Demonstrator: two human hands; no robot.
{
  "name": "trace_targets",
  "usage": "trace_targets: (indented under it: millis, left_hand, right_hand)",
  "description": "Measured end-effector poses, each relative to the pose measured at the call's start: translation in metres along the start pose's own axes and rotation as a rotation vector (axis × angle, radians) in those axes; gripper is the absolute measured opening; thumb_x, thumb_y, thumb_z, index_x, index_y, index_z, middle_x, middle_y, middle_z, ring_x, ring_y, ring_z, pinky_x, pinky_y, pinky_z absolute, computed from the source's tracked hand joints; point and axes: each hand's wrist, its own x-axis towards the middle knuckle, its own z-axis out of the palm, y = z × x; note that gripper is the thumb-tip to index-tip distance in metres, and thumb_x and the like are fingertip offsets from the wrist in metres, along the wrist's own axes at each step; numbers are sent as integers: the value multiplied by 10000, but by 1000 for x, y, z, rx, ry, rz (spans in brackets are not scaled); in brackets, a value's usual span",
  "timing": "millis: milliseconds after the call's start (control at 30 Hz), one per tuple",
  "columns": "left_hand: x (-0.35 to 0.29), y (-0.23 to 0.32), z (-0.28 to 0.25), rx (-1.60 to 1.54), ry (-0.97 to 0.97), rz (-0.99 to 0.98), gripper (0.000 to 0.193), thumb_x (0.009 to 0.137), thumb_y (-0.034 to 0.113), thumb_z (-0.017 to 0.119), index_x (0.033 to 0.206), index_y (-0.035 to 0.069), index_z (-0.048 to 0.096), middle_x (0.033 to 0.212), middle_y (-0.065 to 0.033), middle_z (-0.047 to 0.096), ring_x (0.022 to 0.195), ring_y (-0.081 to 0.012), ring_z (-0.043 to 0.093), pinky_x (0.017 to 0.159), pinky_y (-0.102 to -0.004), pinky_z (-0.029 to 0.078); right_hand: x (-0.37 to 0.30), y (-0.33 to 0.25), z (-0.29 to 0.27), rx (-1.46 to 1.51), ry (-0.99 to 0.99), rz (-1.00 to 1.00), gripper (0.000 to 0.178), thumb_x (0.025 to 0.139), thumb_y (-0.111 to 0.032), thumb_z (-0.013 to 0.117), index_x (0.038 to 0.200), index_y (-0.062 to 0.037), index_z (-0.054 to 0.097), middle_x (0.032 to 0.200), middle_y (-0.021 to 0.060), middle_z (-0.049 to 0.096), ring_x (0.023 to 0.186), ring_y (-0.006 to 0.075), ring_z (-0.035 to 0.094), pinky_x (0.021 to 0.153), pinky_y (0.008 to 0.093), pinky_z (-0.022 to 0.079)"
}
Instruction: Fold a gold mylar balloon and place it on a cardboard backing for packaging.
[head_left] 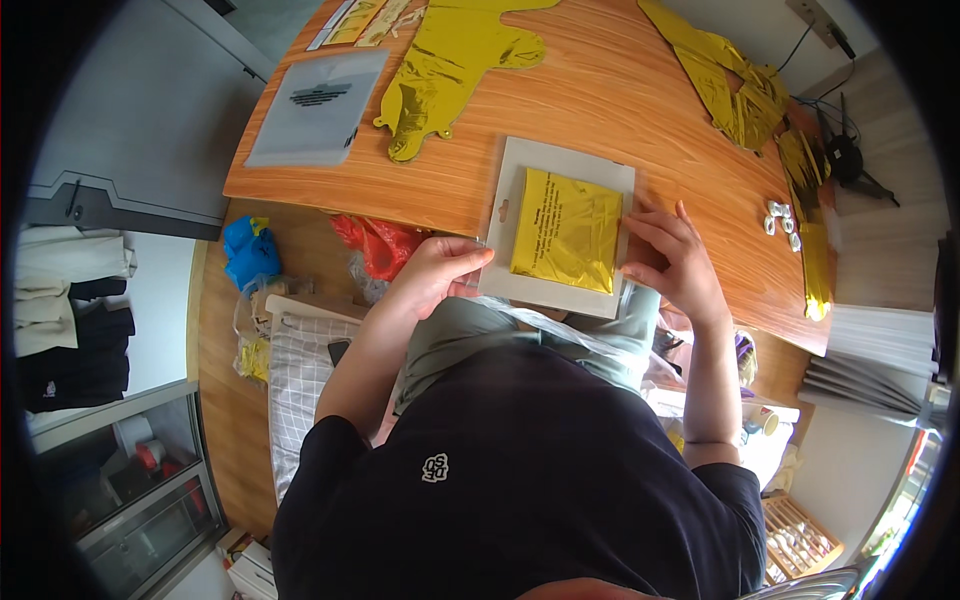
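A flat clear plastic packet (pixel 510 168) rests at the table's near edge and overhangs my lap. Inside it are a grey card (pixel 568 155) and a folded yellow foil piece (pixel 568 230) with dark print. My left hand (pixel 440 270) is closed, pinching the packet's left edge between thumb and fingers. At the right edge, my right hand (pixel 682 262) touches the packet with bent, spread fingers, the thumb apart from the index finger. A loose clear strip, apparently plastic film (pixel 570 335), trails below the packet across my lap.
On the wooden table (pixel 600 90) lie a yellow foil balloon (pixel 440 70), a frosted plastic bag (pixel 315 105) and more yellow foil (pixel 725 85). Small white rolls (pixel 782 222) sit near the right edge beside a black fan-like object (pixel 850 157). Red (pixel 385 245) and blue bags (pixel 250 252) lie below left.
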Motion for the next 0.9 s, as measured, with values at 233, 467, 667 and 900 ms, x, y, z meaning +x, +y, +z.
trace_targets:
  millis: [233,467,667,900]
  left_hand:
    - [-38,27,37,649,471,594,334,962,209,724,1244,37,678,1024,-73,731,870,-178,685,740,-327,571]
    - [-40,25,72,1344,383,1080,580,884,394,756,1384,142,606,1396,-75,584,1249,-244,562,1042,-490,317]
    - [-20,10,86,1484,275,1026,694,824,432,819,1410,135,597,1511,-99,518,1415,-279,474,1157,-521,292]
    - [-15,19,57,1449,180,1043,783,749,425,883,1422,143,599,1539,-108,493,1428,-334,453,1142,-542,373]
  right_hand:
    - [-25,-28,18,-168,152,192,543,883,-248,769,1373,-69,618,1337,140,651,1290,352,584,1118,498,421]
    - [-27,-103,27,-135,184,374,529,933,-243,723,1400,-46,571,1160,147,702,1103,338,649,967,474,483]
    - [-20,-56,17,-157,202,11,500,826,-231,821,1283,-93,670,1180,114,697,1124,321,649,927,458,526]
    - [-24,-32,19,-55,125,-66,543,779,-332,848,1252,-106,707,1324,109,660,1265,335,605,1054,469,495]
